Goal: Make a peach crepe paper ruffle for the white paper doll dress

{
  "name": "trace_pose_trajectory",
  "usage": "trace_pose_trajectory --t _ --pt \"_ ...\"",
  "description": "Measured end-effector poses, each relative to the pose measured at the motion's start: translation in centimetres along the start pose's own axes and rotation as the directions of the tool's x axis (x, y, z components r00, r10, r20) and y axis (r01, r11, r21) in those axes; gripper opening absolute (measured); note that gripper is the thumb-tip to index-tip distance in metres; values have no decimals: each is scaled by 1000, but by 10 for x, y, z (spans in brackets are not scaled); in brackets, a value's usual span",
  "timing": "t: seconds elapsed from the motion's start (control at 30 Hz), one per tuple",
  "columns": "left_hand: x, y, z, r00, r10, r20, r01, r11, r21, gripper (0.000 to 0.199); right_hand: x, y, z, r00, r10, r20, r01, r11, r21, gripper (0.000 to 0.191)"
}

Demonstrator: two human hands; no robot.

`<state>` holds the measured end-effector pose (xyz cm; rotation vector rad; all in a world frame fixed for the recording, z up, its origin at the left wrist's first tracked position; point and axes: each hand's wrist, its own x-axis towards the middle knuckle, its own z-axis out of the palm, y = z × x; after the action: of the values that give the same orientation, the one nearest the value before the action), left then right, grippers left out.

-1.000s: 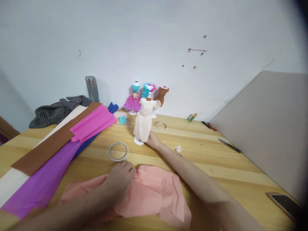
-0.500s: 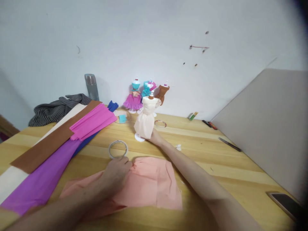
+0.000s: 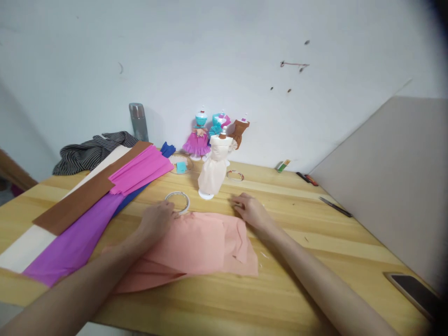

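Note:
A sheet of peach crepe paper (image 3: 199,245) lies on the table in front of me, its upper edge gathered. My left hand (image 3: 157,221) is closed on the upper left part of that paper, beside a roll of tape (image 3: 187,203). Near the paper's upper right corner, my right hand (image 3: 249,211) has its fingers bent and slightly apart, with nothing visible in them. Just beyond it a small dress form in a cream paper dress (image 3: 214,170) stands upright on a white base, untouched.
Coloured paper strips (image 3: 80,200) and a striped cloth (image 3: 87,151) cover the left side. A bottle (image 3: 139,122) and several dressed forms (image 3: 196,142) stand by the wall. A bangle (image 3: 235,176), scissors (image 3: 335,206) and a phone (image 3: 413,291) lie to the right.
My right hand has let go of the cream-dressed form and come back toward the peach paper. The form now stands alone. My left hand and the peach paper have shifted slightly.

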<state>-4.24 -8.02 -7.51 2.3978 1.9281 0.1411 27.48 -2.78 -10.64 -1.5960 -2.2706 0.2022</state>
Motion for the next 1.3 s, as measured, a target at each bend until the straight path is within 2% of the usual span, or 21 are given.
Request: trace_pose_trajectory --t 0.1,0.2,0.4,0.5,0.57,0.6,0.67,0.73,0.77,0.8,0.83,0.9,0.93,0.97,1.03,1.07,1.13,1.2,1.27,1.3 --pt "4 -7 -5 998 -49 -40 51 998 48 24 -10 -3 -1 1000 20 7 -18 986 -163 26" --pt "3 -7 -6 997 -54 -58 58 995 80 28 -15 -6 -2 1000 26 -1 -26 977 -209 25" --pt "3 -7 -1 998 -38 -40 43 992 122 27 -21 -9 -5 999 41 24 -34 965 -260 23" --pt "4 -9 -5 995 -60 -74 70 989 134 31 -20 -7 -6 998 61 28 -52 966 -254 22" --pt "3 -4 -9 996 -27 -89 38 991 125 28 -19 -6 -8 998 63 26 -55 972 -230 22" --pt "2 1 -9 996 26 -84 -17 994 105 26 -20 -6 -11 998 54 27 -47 977 -210 22" --pt "2 12 -6 977 206 -52 -206 978 14 20 -23 -11 -20 998 3 57 5 988 -152 20" --pt "4 22 1 922 387 -33 -388 914 -117 20 -31 -21 -32 981 -131 145 131 991 9 15" --pt "6 25 6 904 427 -29 -426 891 -155 23 -37 -27 -37 945 -255 205 220 959 177 15" --pt "8 28 10 900 434 -28 -432 885 -175 27 -42 -34 -41 895 -379 237 289 895 340 18" --pt "11 29 14 909 415 -26 -413 894 -174 29 -47 -40 -44 851 -465 243 338 841 423 26" --pt "14 31 17 928 370 -31 -370 913 -171 27 -55 -51 -44 799 -548 247 416 800 432 38" --pt "14 31 16 935 353 -36 -354 920 -171 24 -58 -54 -42 785 -570 243 446 792 416 33" --pt "14 33 13 939 340 -42 -342 924 -168 20 -59 -56 -39 781 -579 234 460 787 410 22" --pt "12 36 3 940 335 -62 -341 927 -155 19 -58 -55 -35 809 -552 202 418 782 463 2" --pt "11 39 -3 935 344 -88 -353 926 -132 21 -56 -53 -34 838 -513 185 359 775 521 5" --pt "11 43 -17 906 381 -187 -394 918 -36 26 -54 -47 -33 900 -400 173 192 720 667 12" --pt "14 45 -30 838 444 -317 -432 895 111 30 -51 -40 -33 952 -256 166 18 591 807 20" --pt "18 45 -40 722 532 -443 -472 846 246 30 -47 -32 -32 981 -90 170 -118 415 902 27" --pt "19 45 -43 644 581 -498 -500 812 300 28 -45 -27 -31 985 -16 175 -159 338 928 29"
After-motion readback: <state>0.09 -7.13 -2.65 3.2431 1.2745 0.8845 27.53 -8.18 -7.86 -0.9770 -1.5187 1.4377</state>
